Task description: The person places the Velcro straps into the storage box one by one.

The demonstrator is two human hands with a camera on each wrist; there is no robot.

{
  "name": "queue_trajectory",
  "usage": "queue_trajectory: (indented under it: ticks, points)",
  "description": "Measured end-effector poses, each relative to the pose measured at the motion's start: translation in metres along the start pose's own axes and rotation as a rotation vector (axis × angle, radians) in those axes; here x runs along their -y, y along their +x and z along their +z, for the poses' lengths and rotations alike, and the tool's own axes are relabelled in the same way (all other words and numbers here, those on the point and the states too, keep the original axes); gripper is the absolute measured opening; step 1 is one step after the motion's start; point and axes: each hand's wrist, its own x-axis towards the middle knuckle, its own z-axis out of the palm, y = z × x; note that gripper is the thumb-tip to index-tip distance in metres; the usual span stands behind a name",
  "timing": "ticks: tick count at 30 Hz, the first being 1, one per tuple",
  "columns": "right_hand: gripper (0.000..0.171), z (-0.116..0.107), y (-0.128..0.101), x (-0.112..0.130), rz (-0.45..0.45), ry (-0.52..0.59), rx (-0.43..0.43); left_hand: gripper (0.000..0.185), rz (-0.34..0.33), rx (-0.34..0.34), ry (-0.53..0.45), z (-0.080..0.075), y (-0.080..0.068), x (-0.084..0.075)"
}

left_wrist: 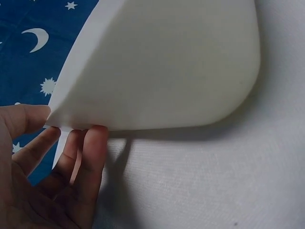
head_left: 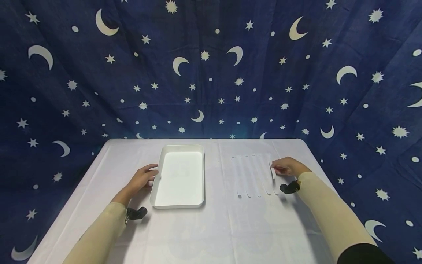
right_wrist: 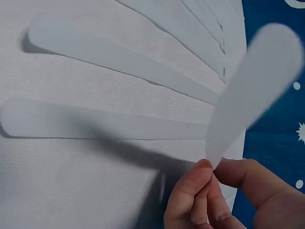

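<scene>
My left hand grips the left rim of a shallow white tray that has rounded corners. In the left wrist view, thumb and fingers pinch the edge of the tray. Between thumb and fingertips of my right hand is one end of a thin white strip with rounded ends, raised at a tilt above the cloth. Beside that hand, several similar white strips lie side by side; two strips, the nearest one included, show at length in the right wrist view.
A white cloth covers the table, and the pale strips barely stand out from it. Behind the table hangs a dark blue curtain with moons and stars. The tray stands left of the row of strips.
</scene>
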Motion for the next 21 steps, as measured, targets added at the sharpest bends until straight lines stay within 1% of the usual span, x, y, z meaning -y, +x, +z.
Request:
queue_trajectory:
  ticks: [2, 5, 9, 13, 16, 18, 21]
  points:
    - [0.017, -0.002, -0.002, 0.001, 0.006, 0.027, 0.019, 0.060, -0.002, 0.000, 0.005, -0.001, 0.000, 0.000]
    - [0.005, -0.003, -0.002, 0.003, 0.022, 0.059, 0.039, 0.060, -0.011, 0.001, -0.006, -0.001, 0.000, -0.001]
    - [0.000, -0.005, -0.004, 0.007, 0.053, 0.073, 0.048, 0.060, -0.025, 0.007, -0.018, -0.002, 0.001, -0.001]
    - [0.016, -0.004, -0.007, 0.011, 0.072, 0.085, 0.035, 0.060, -0.039, 0.006, -0.027, -0.002, 0.001, -0.001]
    - [0.027, -0.004, -0.009, 0.014, 0.065, 0.097, 0.032, 0.060, -0.047, 0.003, -0.035, -0.002, 0.000, 0.000]
    - [0.026, -0.005, -0.011, 0.016, 0.056, 0.102, 0.037, 0.060, -0.048, 0.003, -0.036, -0.002, 0.000, 0.001]
    - [0.009, -0.006, -0.014, 0.017, 0.036, 0.130, 0.067, 0.060, -0.048, 0.003, -0.047, -0.002, 0.000, 0.001]
